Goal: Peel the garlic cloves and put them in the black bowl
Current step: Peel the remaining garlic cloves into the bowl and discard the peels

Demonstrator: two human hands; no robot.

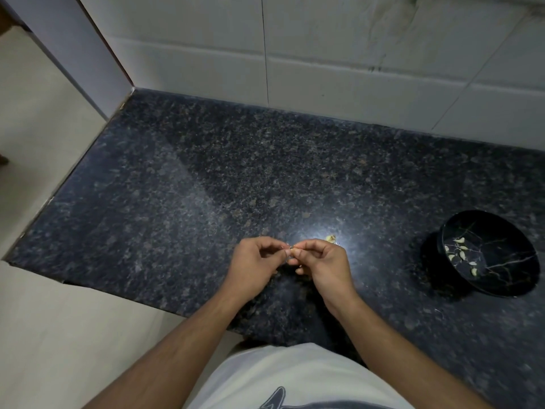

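Both hands, left hand [253, 265] and right hand [323, 261], pinch one garlic clove [292, 251] above the worktop [177, 172], well left of the black bowl [501, 231]; peel it with small fingertip pulls, gripping firmly.

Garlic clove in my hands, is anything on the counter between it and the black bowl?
Nothing visible. The garlic clove is pinched between both hands, and the counter toward the black bowl on the right looks bare.

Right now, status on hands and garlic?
Left hand and right hand pinching one garlic clove. Peeled cloves in black bowl. Nothing blocking.
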